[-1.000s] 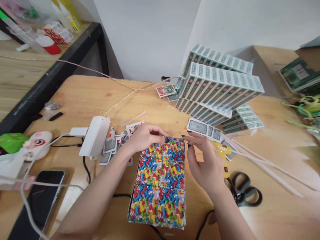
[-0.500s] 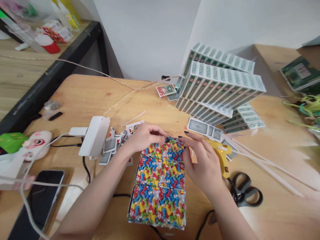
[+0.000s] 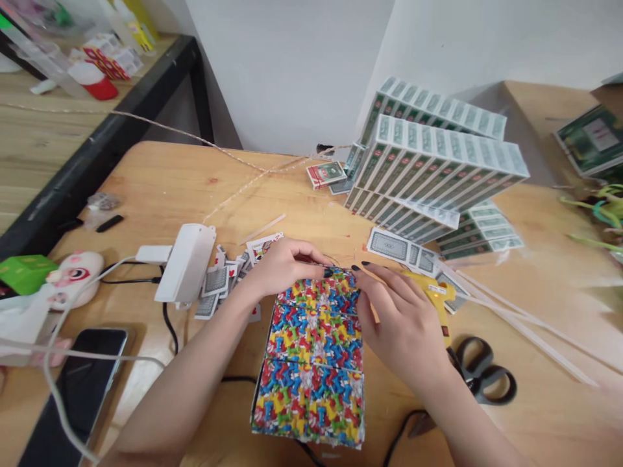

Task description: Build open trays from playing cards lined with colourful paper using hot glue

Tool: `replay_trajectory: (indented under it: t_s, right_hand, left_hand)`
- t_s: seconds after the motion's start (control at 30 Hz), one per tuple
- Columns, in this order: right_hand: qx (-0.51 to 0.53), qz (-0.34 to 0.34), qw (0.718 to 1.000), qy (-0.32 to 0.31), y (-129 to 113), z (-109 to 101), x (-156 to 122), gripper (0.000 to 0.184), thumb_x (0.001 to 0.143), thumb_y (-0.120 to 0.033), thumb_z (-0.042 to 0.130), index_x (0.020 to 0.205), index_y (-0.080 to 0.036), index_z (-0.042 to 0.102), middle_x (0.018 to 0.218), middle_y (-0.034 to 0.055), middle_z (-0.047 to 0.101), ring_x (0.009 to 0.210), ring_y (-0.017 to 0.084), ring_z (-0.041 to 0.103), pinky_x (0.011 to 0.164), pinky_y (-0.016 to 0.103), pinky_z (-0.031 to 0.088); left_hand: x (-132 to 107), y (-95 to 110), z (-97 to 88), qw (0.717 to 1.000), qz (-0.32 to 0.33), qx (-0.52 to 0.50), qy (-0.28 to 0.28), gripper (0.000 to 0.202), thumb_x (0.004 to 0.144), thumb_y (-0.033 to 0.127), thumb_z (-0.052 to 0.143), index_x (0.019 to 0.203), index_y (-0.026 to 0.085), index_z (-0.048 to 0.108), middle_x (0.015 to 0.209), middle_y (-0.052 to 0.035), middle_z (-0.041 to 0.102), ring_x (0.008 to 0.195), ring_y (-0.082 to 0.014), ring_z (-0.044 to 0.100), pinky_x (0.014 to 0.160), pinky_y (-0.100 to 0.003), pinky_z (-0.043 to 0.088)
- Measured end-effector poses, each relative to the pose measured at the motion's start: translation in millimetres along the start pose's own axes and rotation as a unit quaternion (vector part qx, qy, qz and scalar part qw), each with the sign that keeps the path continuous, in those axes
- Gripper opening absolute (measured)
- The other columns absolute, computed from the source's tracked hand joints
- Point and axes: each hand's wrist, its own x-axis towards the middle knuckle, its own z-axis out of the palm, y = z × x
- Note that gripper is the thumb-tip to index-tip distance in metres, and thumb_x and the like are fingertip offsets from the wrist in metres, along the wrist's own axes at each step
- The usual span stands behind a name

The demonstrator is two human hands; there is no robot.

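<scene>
A box-like block [image 3: 311, 363] faced with brightly patterned card panels, in red, blue, yellow and green, lies on the table in front of me. My left hand [image 3: 292, 267] grips its far left edge, thumb on top and fingers bent over behind, partly hidden. At the far right corner, my right hand [image 3: 396, 305] holds the block between its thumb along the side and its fingertips at the far edge. A yellow glue gun [image 3: 440, 301] lies just beyond the right hand, partly covered by it. Loose playing cards [image 3: 214, 282] are scattered left of the block.
Stacked green card boxes [image 3: 438, 168] stand at the back right. Black scissors [image 3: 481, 373] and clear glue sticks [image 3: 530, 331] lie to the right. A white power strip [image 3: 187, 266], cables and a phone [image 3: 78, 395] occupy the left side.
The view has shifted slightly. The right hand's fingers have drawn a little closer together at the far corner, covering more of the glue gun. The left hand keeps its grip.
</scene>
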Motion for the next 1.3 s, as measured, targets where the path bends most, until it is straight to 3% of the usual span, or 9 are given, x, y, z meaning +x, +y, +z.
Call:
replay_trajectory:
  t_s: [0.2,0.53,0.73,0.87,1.1,1.3]
  right_hand:
    - [0.002,-0.029,0.999,-0.037,-3,-2,3,0.017,0.086,-0.007,0.047,0.097,-0.013,0.057,0.098,0.0111,0.069,0.104,0.024,0.061,0.092,0.040,0.048]
    - [0.174,0.092,0.978,-0.075,18,-5,-15,0.041,0.087,-0.011,0.048,0.128,-0.022,0.044,0.122,0.0066,0.062,0.120,0.018,0.052,0.098,0.034,0.047]
    - [0.130,0.103,0.986,-0.028,11,-9,-18,0.048,0.086,-0.007,0.045,0.132,-0.019,0.044,0.133,0.0112,0.053,0.130,0.022,0.043,0.102,0.039,0.043]
    - [0.103,0.087,0.991,-0.007,6,-8,-14,0.045,0.085,-0.006,0.046,0.129,-0.015,0.046,0.127,0.0125,0.058,0.125,0.022,0.048,0.099,0.038,0.046]
    - [0.086,0.042,0.993,-0.068,7,-3,-6,0.041,0.084,-0.009,0.044,0.124,-0.016,0.050,0.112,0.0111,0.066,0.112,0.026,0.057,0.092,0.045,0.049]
    - [0.165,0.114,0.979,0.033,7,-1,0,0.037,0.086,-0.010,0.046,0.120,-0.021,0.053,0.105,0.0085,0.068,0.106,0.022,0.060,0.088,0.039,0.053]
  left_hand:
    - [0,-1,0.0,1.000,0.003,-0.004,-0.001,0.016,0.065,0.019,0.067,0.080,0.017,0.073,0.087,-0.0039,0.074,0.082,-0.0178,0.066,0.078,-0.028,0.048]
    - [-1,1,-0.3,1.000,-0.007,-0.005,0.002,0.015,0.065,0.022,0.068,0.079,0.018,0.073,0.083,-0.0018,0.074,0.077,-0.0156,0.066,0.072,-0.025,0.047]
    - [-1,1,-0.9,1.000,-0.010,-0.015,-0.002,0.015,0.065,0.021,0.070,0.080,0.018,0.073,0.085,-0.0019,0.074,0.079,-0.0157,0.065,0.074,-0.026,0.047]
    - [0,-1,-0.8,1.000,-0.011,-0.024,-0.004,0.015,0.065,0.022,0.069,0.080,0.018,0.073,0.085,-0.0023,0.074,0.078,-0.0159,0.065,0.074,-0.026,0.047]
    - [0,1,0.2,1.000,-0.005,-0.017,-0.001,0.016,0.064,0.021,0.069,0.079,0.017,0.073,0.085,-0.0034,0.074,0.079,-0.0173,0.066,0.075,-0.028,0.048]
    - [0,0,0.0,1.000,-0.004,-0.022,0.003,0.014,0.064,0.020,0.069,0.077,0.017,0.073,0.084,-0.0032,0.074,0.077,-0.0164,0.066,0.073,-0.027,0.048]
